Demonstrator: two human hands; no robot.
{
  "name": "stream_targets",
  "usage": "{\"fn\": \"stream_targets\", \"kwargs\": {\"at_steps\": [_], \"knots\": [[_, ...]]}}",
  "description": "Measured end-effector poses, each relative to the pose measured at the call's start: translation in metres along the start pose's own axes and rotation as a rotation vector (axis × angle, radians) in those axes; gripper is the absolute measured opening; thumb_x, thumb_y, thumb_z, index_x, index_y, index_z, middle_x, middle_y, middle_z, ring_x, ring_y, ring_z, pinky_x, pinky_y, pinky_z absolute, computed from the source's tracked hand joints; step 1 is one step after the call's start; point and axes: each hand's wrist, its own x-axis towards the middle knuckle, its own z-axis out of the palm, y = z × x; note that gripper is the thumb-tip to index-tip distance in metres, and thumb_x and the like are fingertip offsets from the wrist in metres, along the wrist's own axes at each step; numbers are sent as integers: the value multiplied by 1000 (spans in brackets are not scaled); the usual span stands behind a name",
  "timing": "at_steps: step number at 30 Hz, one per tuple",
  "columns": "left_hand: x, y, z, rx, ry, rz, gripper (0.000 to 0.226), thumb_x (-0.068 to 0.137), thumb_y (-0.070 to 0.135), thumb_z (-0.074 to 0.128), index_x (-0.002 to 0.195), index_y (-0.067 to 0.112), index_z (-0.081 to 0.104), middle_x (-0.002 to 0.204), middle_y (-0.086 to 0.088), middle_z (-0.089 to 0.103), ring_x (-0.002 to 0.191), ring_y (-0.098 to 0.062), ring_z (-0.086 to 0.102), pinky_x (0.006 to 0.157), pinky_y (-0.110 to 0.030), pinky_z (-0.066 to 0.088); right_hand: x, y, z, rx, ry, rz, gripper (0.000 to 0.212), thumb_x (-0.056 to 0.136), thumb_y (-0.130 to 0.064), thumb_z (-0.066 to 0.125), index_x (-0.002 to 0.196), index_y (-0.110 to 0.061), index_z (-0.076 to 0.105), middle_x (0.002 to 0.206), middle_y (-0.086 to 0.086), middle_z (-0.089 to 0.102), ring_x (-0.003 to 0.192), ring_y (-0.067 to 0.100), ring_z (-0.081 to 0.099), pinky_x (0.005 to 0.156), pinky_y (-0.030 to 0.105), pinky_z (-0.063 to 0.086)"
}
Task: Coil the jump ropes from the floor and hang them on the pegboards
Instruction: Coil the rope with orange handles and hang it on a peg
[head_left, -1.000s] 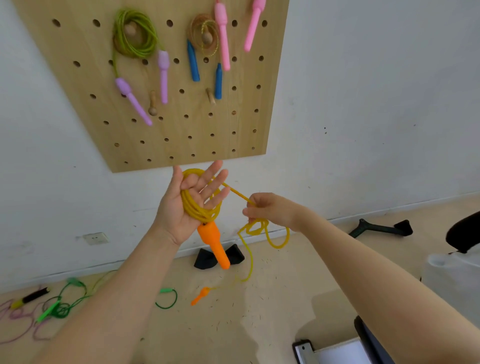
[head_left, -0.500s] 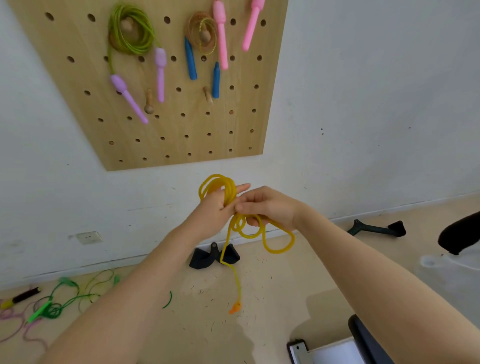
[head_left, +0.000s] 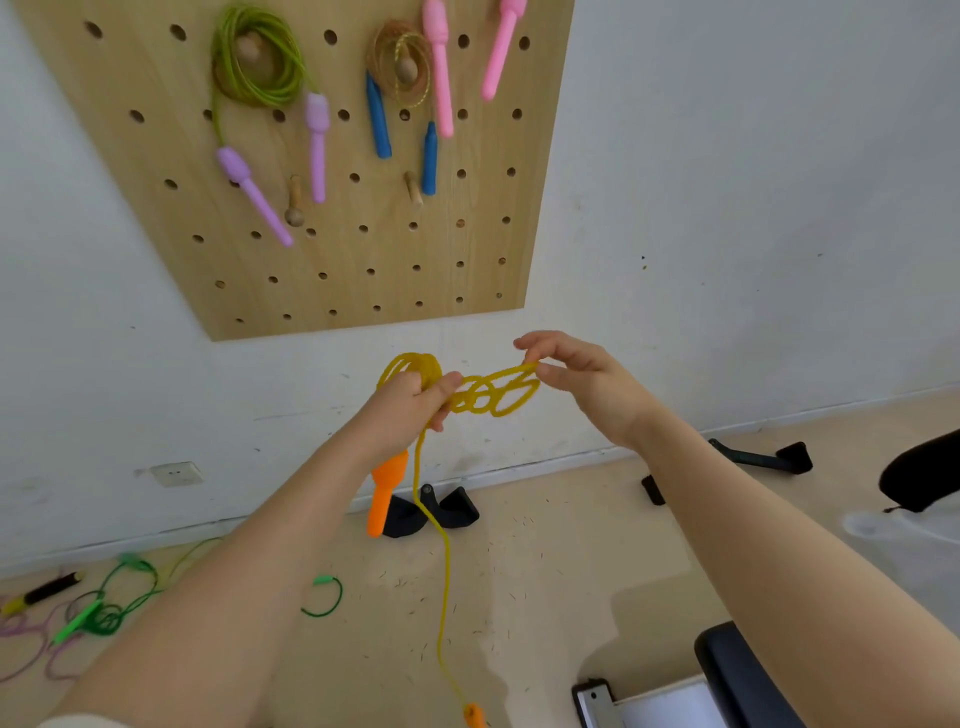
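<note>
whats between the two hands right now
In the head view, a bunch of small loops of the yellow jump rope spans the gap: the left hand grips the coil end, the right hand pinches the far loops.

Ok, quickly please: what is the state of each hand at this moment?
Left hand: closed around the coiled part of the yellow jump rope with orange handles.
Right hand: pinching the far end of that rope's loops between thumb and fingers.
</note>
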Motion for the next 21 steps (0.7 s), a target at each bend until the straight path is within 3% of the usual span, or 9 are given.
{"fn": "stream_targets", "kwargs": {"at_steps": [5, 9, 12, 14, 15, 16, 18, 19, 21], "knots": [[5, -15, 10, -175, 8, -163, 55, 96, 53, 28, 72, 9, 50, 69, -3, 53, 61, -16, 47, 67, -26, 42, 4, 5, -5, -56, -94, 86, 13, 71, -18, 43, 71, -13, 54, 94, -2, 55, 96, 14, 50, 90, 24, 39], [11, -27, 10, -395, 125, -327, 57, 94, 59, 29, 70, 13, 53, 68, -4, 54, 62, -19, 48, 70, -34, 43, 0, 15, -12, -187, -9, 132, 41, 85, -41, 51, 60, -9, 47, 68, 5, 43, 64, 13, 42, 78, 29, 31], [13, -31, 7, -564, 180, -428, 59, 92, 60, 33, 64, 13, 53, 59, -1, 54, 57, -17, 49, 65, -31, 44, 2, 20, -20, -423, -121, 195, 47, 87, -32, 63, 49, -11, 45, 60, 6, 42, 65, 21, 37, 72, 32, 32], [12, -33, 7, -612, 123, -418, 54, 92, 57, 40, 62, 13, 51, 55, -1, 53, 53, -17, 49, 63, -31, 44, 6, 21, -21, -845, -196, 245, 37, 87, -40, 58, 59, -15, 62, 76, -2, 63, 90, 16, 50, 99, 37, 30], [11, -34, 9, -617, 91, -396, 50, 92, 53, 44, 62, 13, 49, 55, -2, 52, 53, -18, 49, 62, -31, 44, 9, 21, -19, -1098, -217, 261, 34, 89, -44, 52, 72, -20, 69, 96, -6, 68, 115, 13, 44, 112, 42, 12], [11, -33, 11, -610, 70, -371, 47, 92, 49, 48, 62, 13, 48, 55, -2, 51, 55, -19, 50, 62, -31, 44, 11, 23, -16, -1343, -224, 276, 35, 92, -47, 44, 87, -26, 71, 119, -10, 63, 134, 13, 28, 114, 48, -4], [11, -30, 14, -478, 82, -306, 42, 91, 45, 53, 65, 12, 49, 59, -1, 53, 61, -20, 53, 67, -32, 44, 13, 26, -9, -1626, -201, 356, 38, 97, -41, 34, 121, -26, 59, 154, -10, 26, 146, 22, -4, 110, 58, -13], [10, -27, 15, -374, 106, -267, 41, 90, 44, 53, 69, 10, 50, 63, -1, 54, 66, -18, 54, 71, -32, 43, 14, 25, -4, -1616, -155, 413, 43, 99, -36, 31, 138, -22, 42, 159, -8, 4, 145, 27, -12, 111, 60, -10], [8, -19, 16, -266, 132, -163, 36, 91, 39, 54, 77, 7, 51, 68, -2, 51, 68, -14, 51, 71, -28, 40, 18, 21, 6, -1165, 2, 484, 61, 99, -32, 31, 150, -23, -1, 158, -7, -13, 145, 29, -11, 113, 57, -1]]}}
